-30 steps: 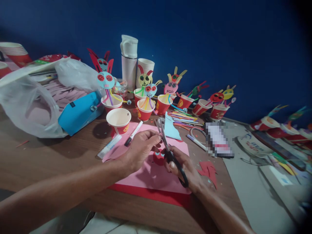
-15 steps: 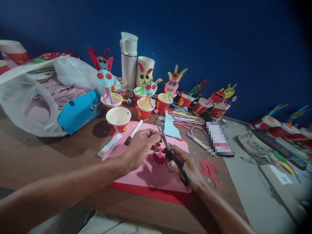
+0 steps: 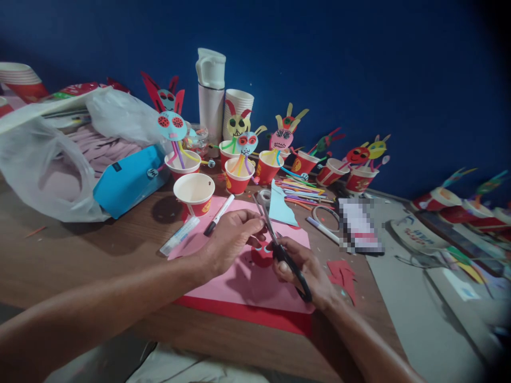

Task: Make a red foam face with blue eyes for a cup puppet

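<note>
My right hand (image 3: 309, 270) is wrapped round the black handles of a pair of scissors (image 3: 294, 272), whose metal blades point up and away from me. The fingertips of my left hand (image 3: 231, 240) are pinched together right beside the blades; whatever they grip is too small to make out. Below both hands lies a pink paper sheet (image 3: 239, 291) on top of a red sheet (image 3: 255, 316). A red paper disc (image 3: 261, 259) with light blue eye shapes rests on the pink sheet, partly hidden by my hands.
An open paper cup (image 3: 194, 194), a black-and-white marker (image 3: 219, 215) and a light blue paper scrap (image 3: 281, 210) lie beyond my hands. Behind stand several cups with paper-faced figures, a white tumbler (image 3: 211, 106) and coloured sticks (image 3: 303, 191). A plastic bag (image 3: 43, 175) is left; red scraps (image 3: 342, 276) right.
Both hands and the scissors stay almost in place, with the blades still beside my left fingertips. The whole view has shifted very slightly.
</note>
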The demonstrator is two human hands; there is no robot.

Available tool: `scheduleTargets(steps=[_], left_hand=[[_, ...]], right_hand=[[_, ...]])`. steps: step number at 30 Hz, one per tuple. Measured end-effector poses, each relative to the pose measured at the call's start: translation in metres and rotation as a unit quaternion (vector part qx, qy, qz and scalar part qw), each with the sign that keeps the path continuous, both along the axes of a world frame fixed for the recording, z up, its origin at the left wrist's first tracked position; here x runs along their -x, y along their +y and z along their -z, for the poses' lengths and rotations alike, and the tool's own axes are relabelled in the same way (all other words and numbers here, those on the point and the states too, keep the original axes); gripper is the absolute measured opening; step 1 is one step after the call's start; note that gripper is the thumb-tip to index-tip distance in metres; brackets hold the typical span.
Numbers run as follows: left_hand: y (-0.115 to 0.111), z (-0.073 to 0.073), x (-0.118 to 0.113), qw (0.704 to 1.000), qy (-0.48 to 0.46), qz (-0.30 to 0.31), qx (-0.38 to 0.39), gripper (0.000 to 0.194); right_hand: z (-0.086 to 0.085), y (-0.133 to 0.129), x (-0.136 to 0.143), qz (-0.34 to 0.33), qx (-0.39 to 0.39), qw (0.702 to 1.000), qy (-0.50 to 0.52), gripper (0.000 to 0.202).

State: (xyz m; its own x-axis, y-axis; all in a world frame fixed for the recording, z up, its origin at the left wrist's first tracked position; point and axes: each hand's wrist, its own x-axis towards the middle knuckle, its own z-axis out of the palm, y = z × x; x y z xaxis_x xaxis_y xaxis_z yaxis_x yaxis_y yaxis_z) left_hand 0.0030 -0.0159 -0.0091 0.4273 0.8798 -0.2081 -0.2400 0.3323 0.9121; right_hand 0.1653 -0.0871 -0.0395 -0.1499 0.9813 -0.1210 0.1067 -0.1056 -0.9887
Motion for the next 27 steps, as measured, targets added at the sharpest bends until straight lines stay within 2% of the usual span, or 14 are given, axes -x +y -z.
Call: scheduleTargets(steps=[20,27], left_hand=[[0.0000,0.0020,0.0007,1.000,-0.001,0.009,0.005,0.008],[0.0020,0.0007,0.0015,1.000,0.019,0.012,0.002,0.009]], right_hand=[[0.0011,-0.0010,-0.0019,0.004,0.042,0.999,0.027,0.041],[-0.0011,-0.0009,-0.0045,0.002,0.041,0.999,-0.006,0.040]])
